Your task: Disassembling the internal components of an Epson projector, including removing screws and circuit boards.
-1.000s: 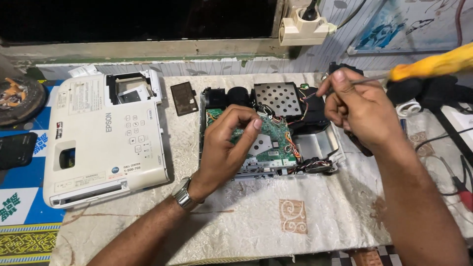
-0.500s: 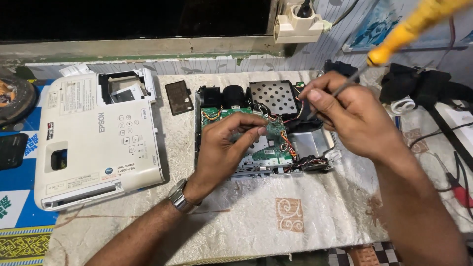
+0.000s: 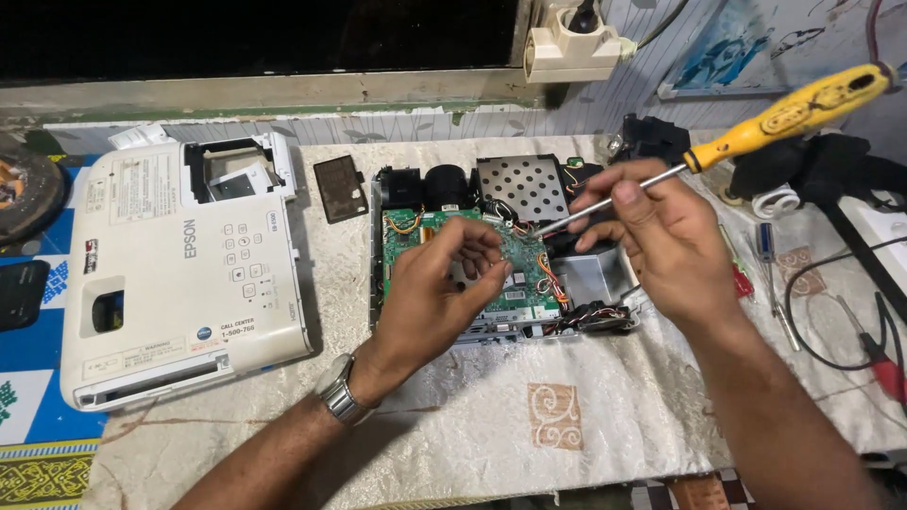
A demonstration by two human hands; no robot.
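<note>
An opened projector body [image 3: 491, 260] lies on the patterned cloth, its green circuit board [image 3: 529, 274] and a perforated metal plate [image 3: 521, 186] exposed. My left hand [image 3: 444, 293] rests over the board, fingers curled on it near the middle; a watch is on that wrist. A yellow-handled screwdriver [image 3: 784, 113] is gripped in my right hand [image 3: 652, 236], its metal shaft slanting down-left with the tip on the board near the plate's lower edge. The white projector top cover [image 3: 170, 274] lies to the left, detached.
A small dark cover plate [image 3: 340, 187] lies between the white cover and the body. Black parts [image 3: 822, 165], a tape roll [image 3: 779, 200], a small screwdriver [image 3: 770, 250] and cables with a red clip [image 3: 883, 368] sit at the right. A power strip [image 3: 572, 42] hangs at the back.
The screwdriver handle has dropped from steeply raised to a shallower slant, and its tip has moved onto the board. My left hand's fingers have shifted slightly on the board.
</note>
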